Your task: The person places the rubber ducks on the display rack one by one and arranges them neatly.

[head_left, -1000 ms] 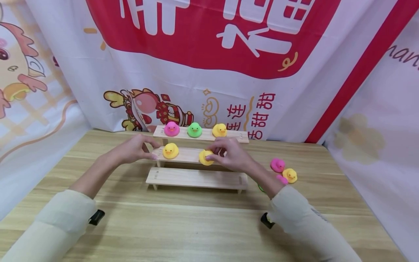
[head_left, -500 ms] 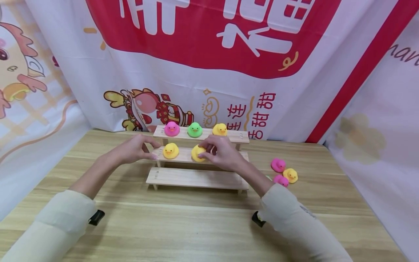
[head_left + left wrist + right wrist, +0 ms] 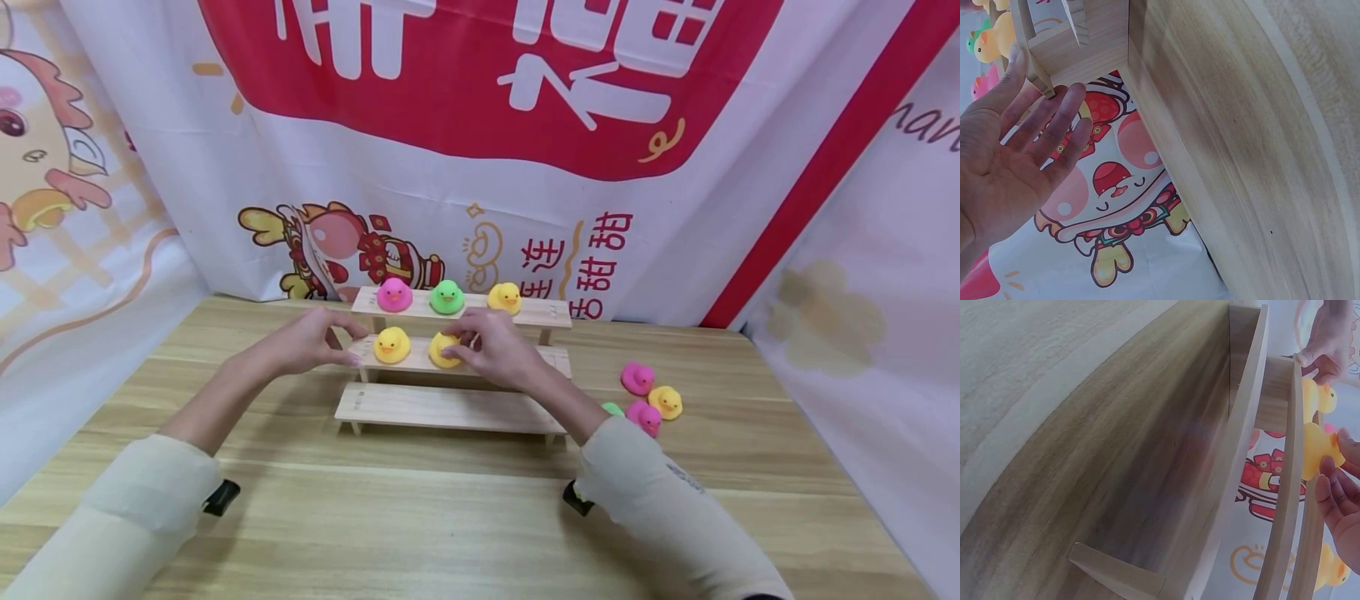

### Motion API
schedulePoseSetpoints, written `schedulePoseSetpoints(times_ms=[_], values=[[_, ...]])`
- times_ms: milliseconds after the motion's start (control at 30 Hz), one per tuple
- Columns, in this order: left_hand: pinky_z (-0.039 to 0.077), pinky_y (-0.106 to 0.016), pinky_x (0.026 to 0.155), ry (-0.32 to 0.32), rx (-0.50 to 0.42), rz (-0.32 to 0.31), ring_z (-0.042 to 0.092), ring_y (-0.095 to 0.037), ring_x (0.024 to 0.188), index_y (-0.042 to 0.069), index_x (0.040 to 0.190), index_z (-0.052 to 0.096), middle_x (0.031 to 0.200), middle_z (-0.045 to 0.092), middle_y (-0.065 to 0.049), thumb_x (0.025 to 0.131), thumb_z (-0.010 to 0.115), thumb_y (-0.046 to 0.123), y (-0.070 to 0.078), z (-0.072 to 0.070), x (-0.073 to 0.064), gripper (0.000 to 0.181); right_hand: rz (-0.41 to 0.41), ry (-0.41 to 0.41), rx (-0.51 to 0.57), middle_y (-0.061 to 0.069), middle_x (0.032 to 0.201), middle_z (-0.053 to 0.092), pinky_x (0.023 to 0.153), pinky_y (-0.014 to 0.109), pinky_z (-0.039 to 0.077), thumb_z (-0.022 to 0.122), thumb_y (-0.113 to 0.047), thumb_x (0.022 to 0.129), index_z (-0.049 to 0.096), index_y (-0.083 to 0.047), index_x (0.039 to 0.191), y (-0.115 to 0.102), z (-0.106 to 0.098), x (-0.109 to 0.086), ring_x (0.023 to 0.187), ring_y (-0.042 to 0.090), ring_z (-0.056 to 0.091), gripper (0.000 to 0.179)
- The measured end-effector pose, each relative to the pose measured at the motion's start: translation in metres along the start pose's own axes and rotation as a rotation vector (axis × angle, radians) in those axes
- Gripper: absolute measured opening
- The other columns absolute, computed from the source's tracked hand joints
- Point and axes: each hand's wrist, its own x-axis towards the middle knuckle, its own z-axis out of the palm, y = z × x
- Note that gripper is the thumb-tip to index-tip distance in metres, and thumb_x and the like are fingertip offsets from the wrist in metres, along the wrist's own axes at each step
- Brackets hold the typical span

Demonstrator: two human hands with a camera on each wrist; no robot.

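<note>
My right hand (image 3: 495,348) pinches a yellow rubber duck (image 3: 442,350) over the middle shelf of a wooden stepped stand (image 3: 450,407). In the right wrist view, thumb and fingers meet that duck (image 3: 1315,450) at its head side, and its base is at the board. A second yellow duck (image 3: 392,345) sits to its left. At the left end of this shelf, my left hand (image 3: 311,340) grips the board between thumb and fingers. Pink (image 3: 394,295), green (image 3: 447,297) and yellow (image 3: 504,297) ducks stand along the top shelf.
Right of the stand, several ducks lie on the wooden table (image 3: 450,533): two pink (image 3: 637,378), one yellow (image 3: 665,402) and a green one (image 3: 612,409) partly hidden by my forearm. A printed cloth (image 3: 420,175) hangs close behind the stand.
My right hand has carried its yellow duck leftward along the middle shelf, closer to the other yellow duck. More of the ducks on the table now show. The left hand has stayed put.
</note>
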Motion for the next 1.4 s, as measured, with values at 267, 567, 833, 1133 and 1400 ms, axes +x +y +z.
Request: schedulePoseSetpoints(times_ms=[267,567,833,1133,1400], values=[[0.062,-0.035,0.075,-0.008,0.005,-0.001,0.071,-0.021,0.083,-0.006,0.124,0.069,0.128,0.067,-0.027,0.089,0.083,0.015,0.000,0.001,0.002,0.043,0.038,-0.018,-0.011,0.010,0.102,0.074,0.068,0.017,0.056,0.079,-0.012,0.093,0.076,0.000,0.116,0.000,0.000,0.000,0.080,0.014,0.068,0.026],[0.062,-0.036,0.075,-0.004,0.013,-0.011,0.071,-0.021,0.084,-0.005,0.125,0.069,0.128,0.068,-0.026,0.089,0.084,0.015,0.000,0.001,0.001,0.044,0.026,-0.006,-0.006,0.011,0.105,0.074,0.068,0.017,0.056,0.079,-0.013,0.094,0.075,0.001,0.119,0.002,-0.002,-0.004,0.081,0.015,0.069,0.029],[0.062,-0.035,0.076,0.003,0.008,0.005,0.071,-0.020,0.084,-0.006,0.123,0.069,0.127,0.068,-0.026,0.088,0.084,0.015,-0.001,0.001,0.001,0.044,0.027,0.026,0.028,0.014,0.104,0.072,0.070,0.021,0.059,0.078,-0.012,0.095,0.074,0.003,0.118,0.005,-0.017,-0.025,0.083,0.018,0.070,0.028],[0.062,-0.036,0.077,0.010,0.015,0.004,0.071,-0.021,0.085,-0.006,0.123,0.070,0.127,0.068,-0.026,0.088,0.084,0.015,-0.001,0.000,-0.001,0.043,0.063,0.033,0.073,0.011,0.100,0.072,0.074,0.029,0.061,0.076,-0.009,0.095,0.073,0.005,0.118,0.022,-0.048,-0.059,0.084,0.019,0.069,0.027],[0.062,-0.035,0.076,0.005,0.007,0.005,0.071,-0.020,0.084,-0.006,0.124,0.069,0.128,0.067,-0.027,0.089,0.084,0.014,0.001,0.000,0.000,0.043,0.129,0.096,0.085,0.009,0.094,0.073,0.069,0.027,0.059,0.076,-0.004,0.094,0.074,0.003,0.113,0.045,-0.073,-0.089,0.080,0.022,0.068,0.020]])
